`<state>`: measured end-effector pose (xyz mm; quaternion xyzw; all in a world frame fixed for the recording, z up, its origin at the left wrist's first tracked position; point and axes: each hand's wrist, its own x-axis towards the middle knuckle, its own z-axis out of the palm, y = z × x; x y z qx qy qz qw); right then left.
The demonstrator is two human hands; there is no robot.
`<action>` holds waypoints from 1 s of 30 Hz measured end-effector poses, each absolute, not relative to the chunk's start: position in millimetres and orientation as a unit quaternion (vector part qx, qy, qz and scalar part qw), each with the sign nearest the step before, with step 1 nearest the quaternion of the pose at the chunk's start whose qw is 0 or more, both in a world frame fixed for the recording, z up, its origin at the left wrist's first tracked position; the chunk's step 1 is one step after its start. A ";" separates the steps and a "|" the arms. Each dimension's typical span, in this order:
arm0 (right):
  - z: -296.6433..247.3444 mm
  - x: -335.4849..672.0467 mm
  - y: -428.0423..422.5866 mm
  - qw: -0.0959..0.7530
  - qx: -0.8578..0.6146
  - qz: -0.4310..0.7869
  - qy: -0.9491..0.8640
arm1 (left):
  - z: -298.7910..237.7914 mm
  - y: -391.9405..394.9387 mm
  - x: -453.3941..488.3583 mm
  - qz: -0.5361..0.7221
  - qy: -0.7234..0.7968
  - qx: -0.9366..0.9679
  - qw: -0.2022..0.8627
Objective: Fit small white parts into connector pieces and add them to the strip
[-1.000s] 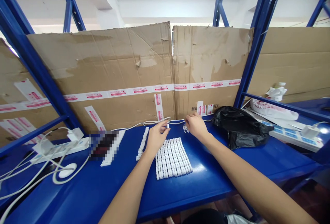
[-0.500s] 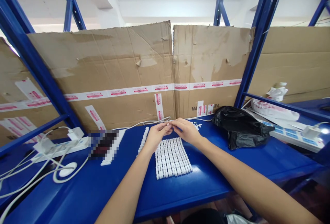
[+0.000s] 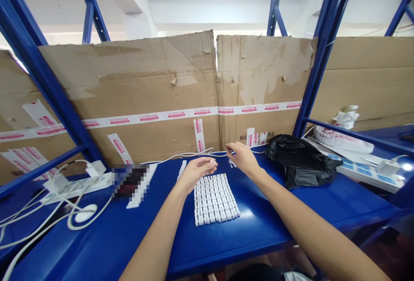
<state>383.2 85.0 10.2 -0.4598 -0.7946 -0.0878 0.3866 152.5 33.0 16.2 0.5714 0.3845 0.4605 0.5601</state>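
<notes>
The fingers (image 3: 208,165) of the left hand (image 3: 196,174) are open and lie loosely curved with the palm turned up, and a small white speck seems to sit near the fingertips, but it is too small to be sure. The fingers (image 3: 233,147) of the right hand (image 3: 243,157) are drawn together in a light pinch above the blue shelf deck (image 3: 97,242); whether they grip a piece, the picture does not show clearly. Just under this hand lies a small loose pile of white plastic pieces (image 3: 232,163). Between and below the two hands is a neat block of white plastic parts (image 3: 215,199) in tight rows, and a thin row of similar parts (image 3: 181,170) stands beside the left wrist. A white cable (image 3: 197,154) runs along the back of the deck, near the fingers. The risk, it seems, is that a wrist or palm sinks and pushes the block out of its rows. Also, a weak pinch could drop such tiny pieces, and they could roll away or hide under the black plastic bag (image 3: 300,160).
</notes>
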 end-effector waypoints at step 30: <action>0.0 336.2 89.6 0.267 -0.300 0.032 -0.915 | -23.6 -75.2 24.2 0.309 0.686 0.640 0.155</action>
